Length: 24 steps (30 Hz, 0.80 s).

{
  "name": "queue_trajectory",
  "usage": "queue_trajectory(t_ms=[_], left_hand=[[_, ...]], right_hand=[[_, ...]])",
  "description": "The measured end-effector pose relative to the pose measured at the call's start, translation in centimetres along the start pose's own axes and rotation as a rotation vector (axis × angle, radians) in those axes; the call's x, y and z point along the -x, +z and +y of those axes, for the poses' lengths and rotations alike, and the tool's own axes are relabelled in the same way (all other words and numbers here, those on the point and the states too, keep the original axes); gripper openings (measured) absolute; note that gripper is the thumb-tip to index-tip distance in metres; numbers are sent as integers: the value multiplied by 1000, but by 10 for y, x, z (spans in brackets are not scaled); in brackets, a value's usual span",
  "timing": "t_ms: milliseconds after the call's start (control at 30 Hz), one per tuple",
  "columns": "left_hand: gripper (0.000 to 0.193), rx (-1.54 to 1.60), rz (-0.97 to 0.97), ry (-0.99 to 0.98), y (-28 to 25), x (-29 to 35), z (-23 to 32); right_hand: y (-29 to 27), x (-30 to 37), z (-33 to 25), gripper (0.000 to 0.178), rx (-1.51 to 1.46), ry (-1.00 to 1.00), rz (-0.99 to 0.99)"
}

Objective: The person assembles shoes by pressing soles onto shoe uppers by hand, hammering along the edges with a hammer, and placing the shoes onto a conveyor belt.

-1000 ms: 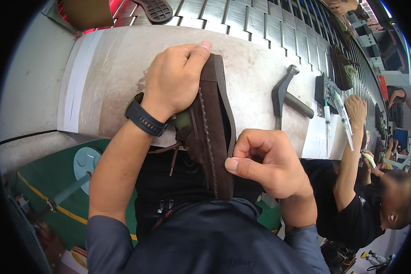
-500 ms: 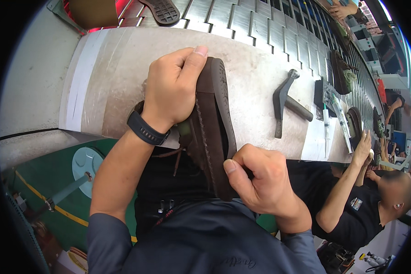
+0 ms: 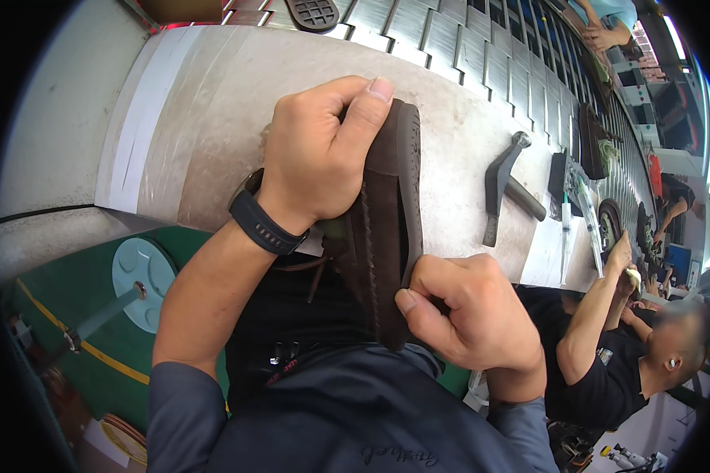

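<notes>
A brown suede shoe [image 3: 384, 213] is held on its side over the edge of the pale worktop, its grey-brown sole [image 3: 412, 158] facing right. Along the middle, a dark gap parts the sole from the upper. My left hand [image 3: 319, 150] is closed round the far end of the shoe, thumb on top; a black watch band is on that wrist. Lower down, my right hand [image 3: 469, 307] pinches the sole's edge between thumb and bent forefinger. A lace dangles beneath the upper, whose opening is mostly hidden by my left hand and wrist.
To the right on the worktop [image 3: 221, 102] lie a hammer [image 3: 495, 189] and syringes [image 3: 566, 236]. A slatted metal conveyor [image 3: 450, 47] runs behind, carrying a loose sole [image 3: 314, 14] and other shoes. A co-worker [image 3: 619, 370] handles a shoe at right. A light-blue disc [image 3: 143, 284] stands at lower left.
The view has shifted slightly, with hands and shoe sitting a little farther right in it. Both hands keep their hold, and the gap along the sole still shows.
</notes>
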<state>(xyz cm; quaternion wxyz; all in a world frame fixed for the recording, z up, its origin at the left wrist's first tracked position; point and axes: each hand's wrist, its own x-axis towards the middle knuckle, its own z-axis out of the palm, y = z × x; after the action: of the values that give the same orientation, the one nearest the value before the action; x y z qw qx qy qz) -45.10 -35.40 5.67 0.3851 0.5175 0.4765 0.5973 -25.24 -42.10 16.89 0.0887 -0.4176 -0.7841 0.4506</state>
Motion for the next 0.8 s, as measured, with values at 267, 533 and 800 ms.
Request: queue_trajectory(t_ms=[267, 533, 800], left_hand=[[46, -177, -138, -103, -16, 0, 9], [46, -160, -124, -78, -12, -1, 7], [44, -171, -126, -103, -13, -1, 9]], right_hand=[[-9, -13, -8, 24, 110, 24, -104], [9, -7, 1, 22, -35, 44, 245], [1, -20, -1, 23, 16, 26, 154]])
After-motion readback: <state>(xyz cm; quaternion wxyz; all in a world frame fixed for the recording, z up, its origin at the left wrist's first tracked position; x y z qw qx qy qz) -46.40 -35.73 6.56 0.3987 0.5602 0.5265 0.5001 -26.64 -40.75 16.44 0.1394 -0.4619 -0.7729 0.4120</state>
